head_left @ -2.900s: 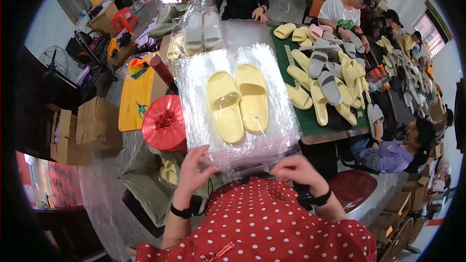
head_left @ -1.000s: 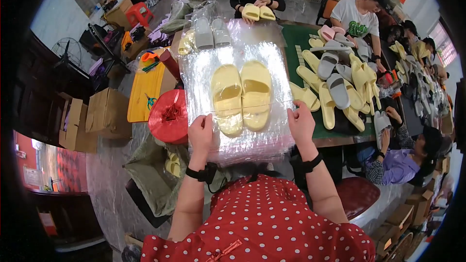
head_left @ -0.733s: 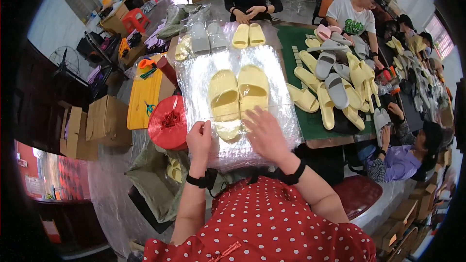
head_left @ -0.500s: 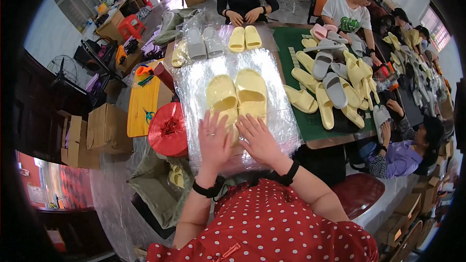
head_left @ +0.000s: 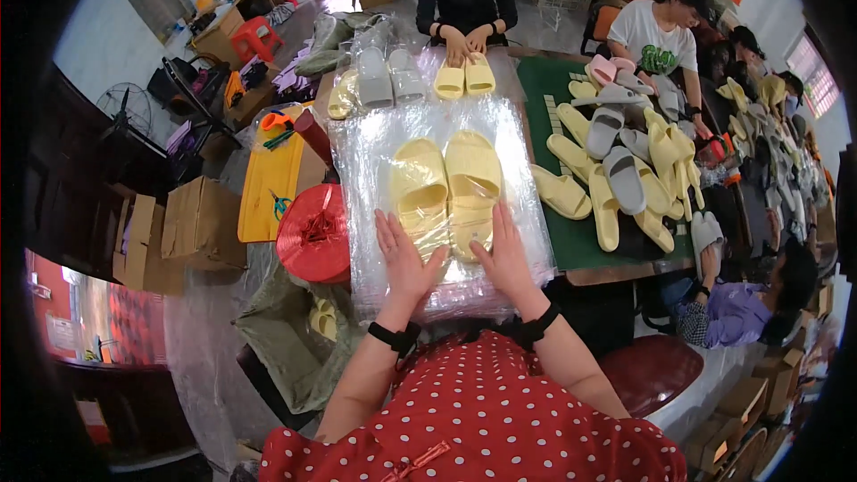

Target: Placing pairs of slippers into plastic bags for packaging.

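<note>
yellow slippers (head_left: 473, 163): where do they lie?

side by side on clear plastic bags (head_left: 364, 180), heels toward the wearer, long axes running straight ahead.

what is beside them?

left hand (head_left: 409, 268) and right hand (head_left: 511, 263), about equally near, flank the heels, backs upward; fingers spread, grasping nothing, the straps ahead and between them.

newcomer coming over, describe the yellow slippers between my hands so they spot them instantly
Find the big stack of clear plastic before the red polka-dot top. On it lie two yellow slippers side by side, their near ends between left hand and right hand. Jumbled slippers lie on the green mat, another yellow pair farther off; only these are on the stack.
</note>
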The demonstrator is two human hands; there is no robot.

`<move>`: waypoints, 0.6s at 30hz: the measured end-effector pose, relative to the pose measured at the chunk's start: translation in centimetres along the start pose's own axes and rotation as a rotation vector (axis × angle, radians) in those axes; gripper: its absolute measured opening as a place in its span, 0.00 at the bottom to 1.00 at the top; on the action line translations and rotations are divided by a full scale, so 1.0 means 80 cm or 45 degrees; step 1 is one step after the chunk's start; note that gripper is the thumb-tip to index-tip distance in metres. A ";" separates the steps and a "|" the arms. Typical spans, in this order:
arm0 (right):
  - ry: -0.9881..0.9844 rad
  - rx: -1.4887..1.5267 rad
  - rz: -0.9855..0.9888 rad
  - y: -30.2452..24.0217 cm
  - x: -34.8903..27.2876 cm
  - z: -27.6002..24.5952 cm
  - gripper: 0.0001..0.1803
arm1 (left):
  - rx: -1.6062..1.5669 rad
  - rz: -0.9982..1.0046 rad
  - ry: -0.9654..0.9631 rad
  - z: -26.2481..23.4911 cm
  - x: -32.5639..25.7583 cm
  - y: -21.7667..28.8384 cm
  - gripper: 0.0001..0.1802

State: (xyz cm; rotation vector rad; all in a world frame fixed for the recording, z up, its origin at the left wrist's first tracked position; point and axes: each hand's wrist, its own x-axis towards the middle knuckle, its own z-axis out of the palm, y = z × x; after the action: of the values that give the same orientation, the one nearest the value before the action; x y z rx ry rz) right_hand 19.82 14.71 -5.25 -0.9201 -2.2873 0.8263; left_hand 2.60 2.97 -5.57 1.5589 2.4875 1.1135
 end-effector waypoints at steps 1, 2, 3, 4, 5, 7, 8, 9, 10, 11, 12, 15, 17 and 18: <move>-0.002 -0.003 -0.013 0.002 0.001 0.000 0.45 | 0.063 -0.120 0.053 0.004 -0.003 -0.001 0.63; -0.004 0.010 -0.023 0.001 0.001 -0.001 0.45 | -0.013 -0.125 0.149 0.004 -0.004 -0.002 0.64; -0.006 0.023 -0.034 0.001 0.001 -0.002 0.45 | -0.013 -0.130 0.163 0.003 -0.005 -0.005 0.64; -0.011 0.021 -0.047 0.002 0.001 -0.001 0.45 | 0.018 -0.152 0.073 0.003 -0.004 -0.009 0.63; -0.015 0.017 -0.039 0.003 0.002 0.000 0.45 | 0.049 -0.171 -0.019 -0.001 0.001 -0.006 0.62; -0.023 0.012 -0.042 0.008 0.001 0.001 0.45 | -0.006 -0.191 -0.013 -0.008 0.006 0.000 0.58; -0.036 0.018 -0.014 0.008 0.001 0.001 0.45 | -0.041 -0.212 -0.009 -0.011 0.006 0.001 0.54; -0.050 0.024 0.015 0.008 0.001 0.002 0.45 | -0.075 -0.234 -0.005 -0.014 0.007 0.002 0.51; -0.054 0.026 0.005 0.008 0.001 0.002 0.45 | -0.072 -0.238 0.004 -0.014 0.007 0.001 0.51; -0.042 0.031 -0.009 0.010 0.001 0.002 0.44 | -0.047 -0.229 0.062 -0.015 0.009 0.000 0.47; -0.030 0.036 -0.023 0.012 0.001 0.002 0.44 | -0.022 -0.219 0.119 -0.015 0.010 0.000 0.42; 0.019 0.047 -0.102 0.024 0.002 0.004 0.44 | -0.852 -0.361 0.051 -0.021 0.027 0.012 0.37; 0.004 0.060 -0.084 0.026 0.001 0.001 0.43 | -0.858 -0.371 0.175 -0.024 0.026 0.039 0.34; -0.012 0.072 -0.064 0.025 0.000 -0.001 0.43 | -0.942 -0.459 0.102 -0.023 0.028 0.045 0.33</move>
State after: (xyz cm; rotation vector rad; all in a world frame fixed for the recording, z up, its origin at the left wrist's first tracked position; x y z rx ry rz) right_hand 20.69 15.91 -6.64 -0.8326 -2.2731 0.8708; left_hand 3.65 4.61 -1.38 0.8383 1.9042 1.7477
